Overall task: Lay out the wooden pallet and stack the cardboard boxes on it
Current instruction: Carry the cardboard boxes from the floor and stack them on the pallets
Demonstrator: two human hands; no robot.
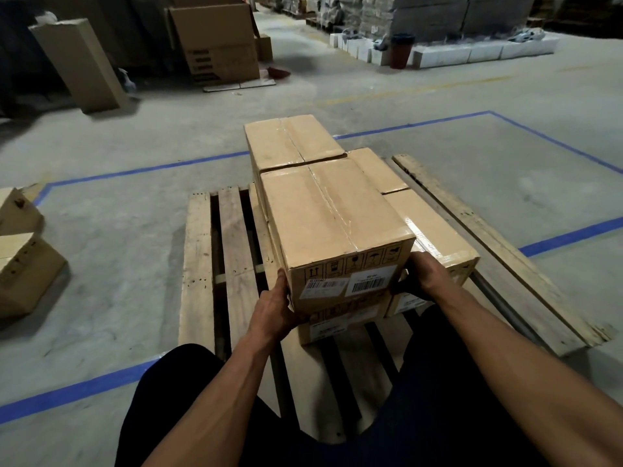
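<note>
Legs: the person's dark trouser legs point(448, 392) fill the bottom of the view, over the near end of the pallet.
Left hand: the left hand point(274, 308) grips the near left lower corner of the top box, fingers curled under its bottom edge, thumb up along the side.
Right hand: the right hand point(421, 274) clasps the near right lower corner of the same box, fingers wrapped round the edge and out of sight behind it.
Top box: the top box point(332, 214), sealed with clear tape, bears handling symbols and two barcode labels on its near face; it sits on the lower boxes, slightly skewed. Its contents cannot be seen.
Lower boxes: a box beneath point(340, 326) shows only its labelled near face; a right box point(435, 230) lies just beside it, lower than the top box.
Far boxes: a far box point(290, 139) stands behind the top box at the same height, touching it.
Pallet: the wooden pallet point(197, 264) lies flat on the concrete floor inside a blue tape outline point(135, 170), its left slats bare.
Loose boxes: two closed boxes point(23, 267) sit on the floor well to the left.
Background: a tall carton point(79, 62), an open carton point(215, 42) and a dark bin point(401, 50) stand far off.
</note>
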